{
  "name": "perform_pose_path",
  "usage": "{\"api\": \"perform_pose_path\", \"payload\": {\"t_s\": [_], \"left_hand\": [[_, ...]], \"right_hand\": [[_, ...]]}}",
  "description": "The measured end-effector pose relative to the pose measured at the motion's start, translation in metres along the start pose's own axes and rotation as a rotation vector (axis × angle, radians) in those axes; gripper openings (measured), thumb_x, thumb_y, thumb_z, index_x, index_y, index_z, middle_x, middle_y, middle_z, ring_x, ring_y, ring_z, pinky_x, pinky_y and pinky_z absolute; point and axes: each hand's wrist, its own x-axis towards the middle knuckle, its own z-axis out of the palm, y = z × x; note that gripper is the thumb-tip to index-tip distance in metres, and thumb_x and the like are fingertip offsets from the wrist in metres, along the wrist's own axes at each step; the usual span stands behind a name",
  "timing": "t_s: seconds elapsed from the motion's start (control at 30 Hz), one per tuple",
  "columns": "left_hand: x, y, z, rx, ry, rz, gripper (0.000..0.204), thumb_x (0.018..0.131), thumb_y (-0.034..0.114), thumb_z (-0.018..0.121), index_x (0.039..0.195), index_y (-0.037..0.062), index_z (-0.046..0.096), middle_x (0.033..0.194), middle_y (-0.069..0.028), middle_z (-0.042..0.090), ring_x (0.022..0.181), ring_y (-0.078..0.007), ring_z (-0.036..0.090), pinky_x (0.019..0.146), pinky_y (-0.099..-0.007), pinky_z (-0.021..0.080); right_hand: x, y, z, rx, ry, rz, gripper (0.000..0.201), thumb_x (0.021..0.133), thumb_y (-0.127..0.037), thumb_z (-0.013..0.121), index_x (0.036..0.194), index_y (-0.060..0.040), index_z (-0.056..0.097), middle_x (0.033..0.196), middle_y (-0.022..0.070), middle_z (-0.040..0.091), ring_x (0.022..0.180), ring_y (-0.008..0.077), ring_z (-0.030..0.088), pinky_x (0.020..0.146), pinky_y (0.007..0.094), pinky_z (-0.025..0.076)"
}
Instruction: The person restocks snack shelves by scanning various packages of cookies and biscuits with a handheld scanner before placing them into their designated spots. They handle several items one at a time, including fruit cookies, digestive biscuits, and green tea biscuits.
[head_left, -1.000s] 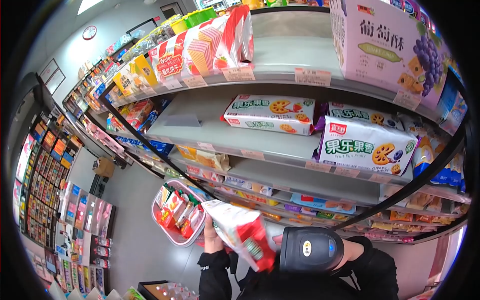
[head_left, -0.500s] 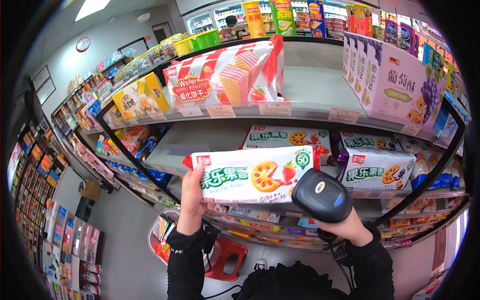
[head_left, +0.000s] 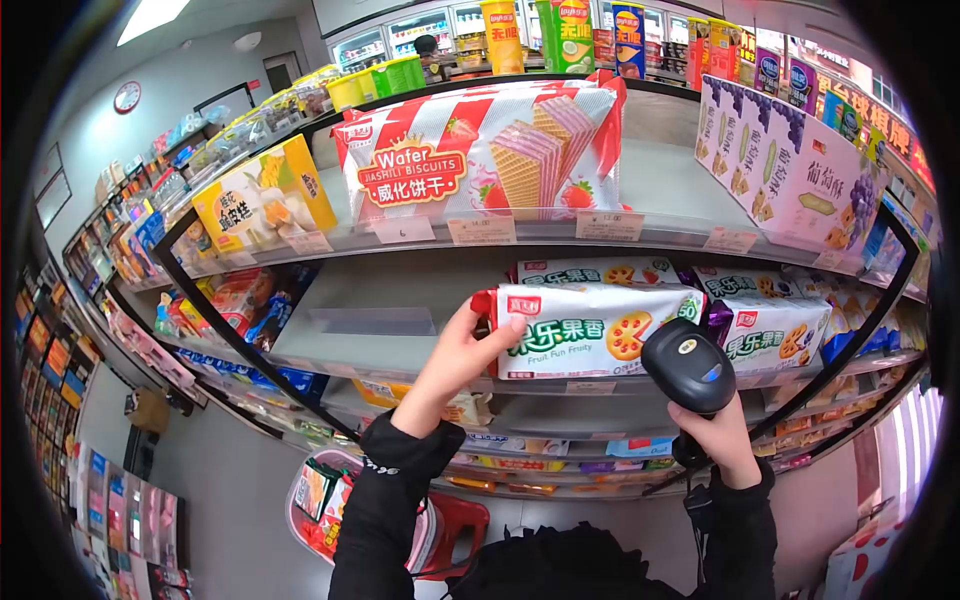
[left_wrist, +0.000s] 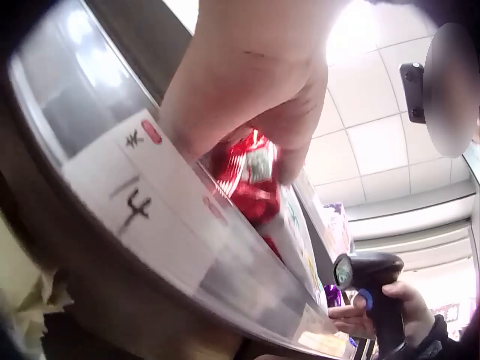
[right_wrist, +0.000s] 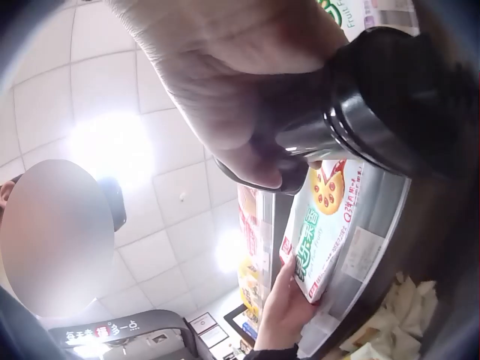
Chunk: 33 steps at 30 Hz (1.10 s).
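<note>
A white biscuit pack with red ends (head_left: 590, 335) lies at the front of the second shelf, before a similar pack (head_left: 575, 271). My left hand (head_left: 455, 355) pinches its left red end between thumb and fingers; the left wrist view shows that hand (left_wrist: 247, 82) close over the red wrapper (left_wrist: 259, 191). My right hand (head_left: 722, 432) grips a black handheld scanner (head_left: 690, 367), whose head overlaps the pack's right end in the head view. In the right wrist view the fingers curl round the scanner's handle (right_wrist: 307, 120).
Purple-ended packs (head_left: 775, 335) sit to the right on the same shelf. Above stand a large wafer bag (head_left: 480, 150), a yellow box (head_left: 265, 205) and grape boxes (head_left: 800, 180). Below are a pink basket (head_left: 300, 500) and a red stool (head_left: 462, 525).
The pack has moved from in front of the shelves onto the second shelf, with my left hand still on its left end. My right hand and the scanner have shifted right.
</note>
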Motion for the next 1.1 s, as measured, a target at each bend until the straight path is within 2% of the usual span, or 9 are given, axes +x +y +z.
{"api": "perform_pose_path", "payload": {"t_s": [0.13, 0.5, 0.6, 0.67, 0.73, 0.83, 0.97, 1.03, 1.1], "left_hand": [[0.002, 0.013, -0.014, -0.014, -0.178, -0.120, 0.039, 0.072, 0.014, 0.066, 0.105, -0.0006, 0.050, 0.089, -0.0042, 0.057, 0.077, -0.0094, 0.054, 0.067, -0.0231, 0.045], [0.015, -0.015, -0.018, 0.029, -0.211, 0.006, 0.048, 0.068, 0.006, 0.067, 0.109, -0.0029, 0.044, 0.092, -0.0079, 0.056, 0.079, -0.0105, 0.054, 0.067, -0.0236, 0.045], [0.006, -0.010, -0.023, 0.121, -0.178, 0.020, 0.055, 0.068, 0.010, 0.069, 0.114, -0.0024, 0.040, 0.093, -0.0088, 0.055, 0.081, -0.0128, 0.053, 0.069, -0.0249, 0.045], [-0.016, 0.002, -0.026, 0.562, 0.122, 0.350, 0.058, 0.068, 0.013, 0.068, 0.116, -0.0014, 0.038, 0.090, -0.0072, 0.054, 0.082, -0.0142, 0.052, 0.072, -0.0257, 0.044], [-0.042, 0.006, -0.037, 0.335, 0.146, 0.306, 0.045, 0.072, 0.007, 0.063, 0.112, -0.0011, 0.043, 0.088, -0.0055, 0.053, 0.081, -0.0131, 0.052, 0.074, -0.0255, 0.042], [-0.091, -0.002, -0.065, -0.120, 0.010, 0.055, 0.026, 0.078, 0.002, 0.055, 0.103, -0.0008, 0.049, 0.081, -0.0034, 0.055, 0.076, -0.0104, 0.053, 0.070, -0.0238, 0.043], [-0.128, -0.060, -0.111, -0.086, -0.007, -0.284, 0.025, 0.080, 0.005, 0.054, 0.103, -0.0017, 0.049, 0.077, -0.0032, 0.056, 0.071, -0.0104, 0.054, 0.065, -0.0226, 0.044], [-0.135, -0.107, -0.134, 0.127, 0.438, -0.216, 0.036, 0.077, 0.009, 0.059, 0.108, -0.0033, 0.045, 0.087, -0.0084, 0.055, 0.080, -0.0135, 0.054, 0.070, -0.0247, 0.044], [-0.132, -0.128, -0.151, 0.329, 0.572, -0.155, 0.045, 0.074, 0.012, 0.062, 0.111, -0.0045, 0.042, 0.094, -0.0124, 0.053, 0.086, -0.0168, 0.052, 0.074, -0.0271, 0.043]], "right_hand": [[-0.005, 0.001, 0.001, -0.006, 0.053, 0.024, 0.029, 0.064, -0.003, 0.064, 0.091, -0.0007, 0.054, 0.084, 0.0038, 0.058, 0.078, 0.0098, 0.053, 0.071, 0.0252, 0.041], [-0.007, 0.005, 0.008, -0.042, 0.129, 0.042, 0.028, 0.064, -0.002, 0.064, 0.090, 0.0000, 0.053, 0.078, 0.0024, 0.057, 0.071, 0.0084, 0.053, 0.065, 0.0238, 0.042], [-0.018, -0.005, 0.010, -0.082, 0.129, 0.137, 0.037, 0.066, 0.002, 0.063, 0.100, -0.0004, 0.049, 0.088, 0.0036, 0.054, 0.076, 0.0100, 0.051, 0.070, 0.0245, 0.042], [-0.033, 0.014, 0.009, -0.119, 0.249, 0.049, 0.042, 0.059, 0.002, 0.066, 0.098, 0.0007, 0.049, 0.091, 0.0081, 0.057, 0.083, 0.0147, 0.055, 0.074, 0.0276, 0.043], [-0.048, 0.019, 0.005, -0.233, 0.123, 0.047, 0.052, 0.055, -0.003, 0.070, 0.102, 0.0006, 0.047, 0.095, 0.0097, 0.056, 0.086, 0.0173, 0.055, 0.078, 0.0293, 0.042], [-0.048, 0.016, 0.019, -0.065, -0.314, 0.144, 0.065, 0.051, -0.011, 0.073, 0.109, 0.0018, 0.046, 0.101, 0.0127, 0.056, 0.092, 0.0183, 0.055, 0.082, 0.0305, 0.041], [-0.036, 0.039, 0.074, -0.128, -0.701, 0.196, 0.064, 0.057, -0.016, 0.071, 0.113, 0.0010, 0.044, 0.104, 0.0147, 0.055, 0.095, 0.0253, 0.054, 0.084, 0.0321, 0.040], [-0.029, 0.051, 0.107, -0.053, -0.760, 0.172, 0.054, 0.059, -0.016, 0.068, 0.108, -0.0018, 0.050, 0.114, 0.0170, 0.047, 0.107, 0.0288, 0.044, 0.091, 0.0338, 0.034], [-0.017, 0.074, 0.133, -0.073, -0.827, 0.037, 0.048, 0.061, -0.017, 0.068, 0.105, -0.0040, 0.053, 0.121, 0.0203, 0.040, 0.117, 0.0327, 0.032, 0.096, 0.0352, 0.028]]}}
